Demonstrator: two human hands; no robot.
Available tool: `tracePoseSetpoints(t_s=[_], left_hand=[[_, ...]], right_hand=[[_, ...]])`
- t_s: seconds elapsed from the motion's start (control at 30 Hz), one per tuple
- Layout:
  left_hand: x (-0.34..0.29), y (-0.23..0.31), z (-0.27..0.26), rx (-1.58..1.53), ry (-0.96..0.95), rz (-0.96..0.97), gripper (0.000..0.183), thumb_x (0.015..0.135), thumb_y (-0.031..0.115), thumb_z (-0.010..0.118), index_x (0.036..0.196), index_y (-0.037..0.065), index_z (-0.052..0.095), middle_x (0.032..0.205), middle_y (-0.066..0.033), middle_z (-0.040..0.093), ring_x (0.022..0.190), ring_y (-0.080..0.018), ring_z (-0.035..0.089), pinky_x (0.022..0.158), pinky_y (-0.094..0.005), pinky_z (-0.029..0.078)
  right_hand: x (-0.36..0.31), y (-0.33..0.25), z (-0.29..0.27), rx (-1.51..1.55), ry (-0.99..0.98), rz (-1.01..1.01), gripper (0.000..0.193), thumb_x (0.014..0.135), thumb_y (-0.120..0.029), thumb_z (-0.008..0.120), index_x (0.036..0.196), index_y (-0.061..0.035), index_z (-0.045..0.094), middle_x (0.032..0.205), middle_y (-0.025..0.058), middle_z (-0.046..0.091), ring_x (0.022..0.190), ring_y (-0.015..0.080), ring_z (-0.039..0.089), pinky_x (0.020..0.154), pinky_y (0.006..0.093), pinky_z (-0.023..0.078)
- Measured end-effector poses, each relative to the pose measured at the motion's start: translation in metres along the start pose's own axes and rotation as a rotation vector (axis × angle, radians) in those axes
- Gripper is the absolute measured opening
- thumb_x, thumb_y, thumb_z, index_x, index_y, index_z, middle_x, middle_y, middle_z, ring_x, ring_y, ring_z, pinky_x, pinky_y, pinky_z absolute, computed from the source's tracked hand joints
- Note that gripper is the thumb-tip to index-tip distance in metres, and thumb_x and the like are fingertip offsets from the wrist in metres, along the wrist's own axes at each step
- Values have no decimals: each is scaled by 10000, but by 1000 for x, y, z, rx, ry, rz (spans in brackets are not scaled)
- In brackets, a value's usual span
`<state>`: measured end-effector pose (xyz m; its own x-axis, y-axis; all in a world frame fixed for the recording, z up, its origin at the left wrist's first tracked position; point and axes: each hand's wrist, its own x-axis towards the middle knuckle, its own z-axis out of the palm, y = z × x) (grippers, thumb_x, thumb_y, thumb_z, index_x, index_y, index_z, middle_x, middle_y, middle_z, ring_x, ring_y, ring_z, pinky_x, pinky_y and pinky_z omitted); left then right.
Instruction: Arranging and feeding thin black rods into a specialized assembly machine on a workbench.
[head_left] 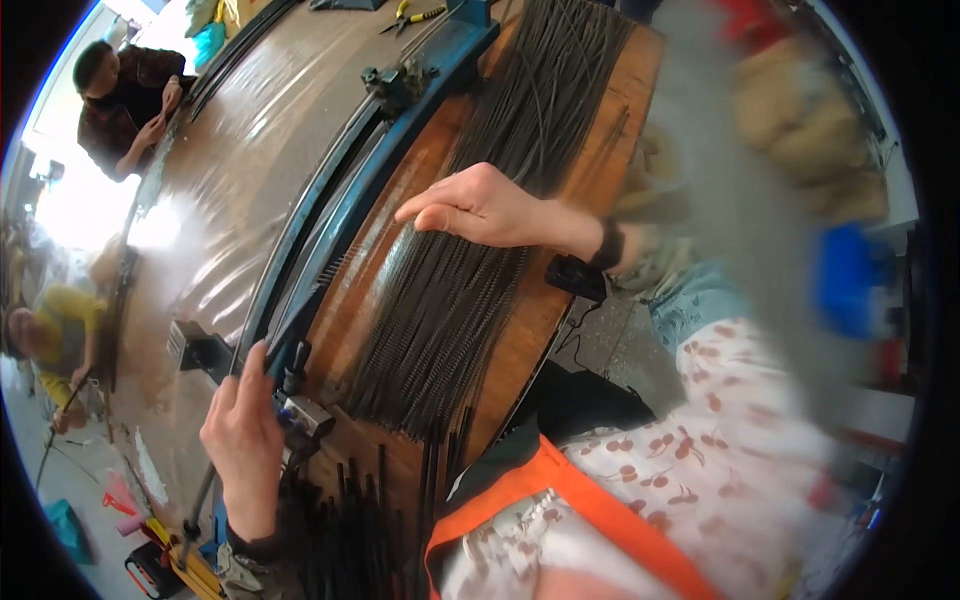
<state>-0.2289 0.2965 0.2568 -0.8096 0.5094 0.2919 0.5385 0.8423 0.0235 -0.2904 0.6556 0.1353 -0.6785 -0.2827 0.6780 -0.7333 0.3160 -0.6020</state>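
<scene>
Evidently raised, right hand [480,205]: over the ribbed rods [440,310]; thumb and fingers lie close, but whether that grip is clamped on anything cannot be told.
Left hand [243,440]: at the near end of the blue rail [392,150], forefinger stretched forward, perhaps for steadying; thumb hidden, so its grip cannot be told either.
Ribbed rods: too many to count, on the wooden tabletop [535,320] right of the rail, laid lengthwise, probably to stay untangled and within reach.
Fine coil [330,272]: one seen, beside the rail, left of the right hand.
Black rods [350,530]: an uncountable cluster, near side, likely grouped for easy reach.
Pliers [412,16]: one pair, yellow-handled, far end.
Co-workers [125,95]: two, at left.
</scene>
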Motion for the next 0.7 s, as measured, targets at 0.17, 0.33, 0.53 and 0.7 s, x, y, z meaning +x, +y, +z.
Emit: tracePoseSetpoints(t_s=[0.17,0.33,0.53,0.7], left_hand=[[13,14,-1,11,-99,53,420,848,15,641,1245,150,652,720,-113,492,654,-293,554,585,-413,450],[6,28,2,41,-152,95,481,831,-31,634,1289,114,609,767,-100,509,710,-271,566,623,-397,464],[1,41,-2,27,-220,143,606,732,-112,566,1317,45,568,824,-109,515,774,-286,546,687,-402,474],[-13,12,-5,45,-65,75,505,749,-110,547,1227,45,598,844,-119,556,802,-311,560,692,-423,473]], right_hand=[[7,-16,13,9,181,34,185,793,-178,808,930,-73,743,752,-1,636,810,141,585,687,279,476],[0,-21,34,58,62,-201,209,816,-219,780,971,-89,728,758,7,635,685,153,588,606,294,483],[5,-36,58,-239,96,-431,395,895,-318,684,1251,-148,671,698,-2,570,607,96,551,496,266,442],[5,9,53,-329,145,-372,418,965,-459,542,1255,-185,667,574,-61,505,471,54,448,387,210,380]])
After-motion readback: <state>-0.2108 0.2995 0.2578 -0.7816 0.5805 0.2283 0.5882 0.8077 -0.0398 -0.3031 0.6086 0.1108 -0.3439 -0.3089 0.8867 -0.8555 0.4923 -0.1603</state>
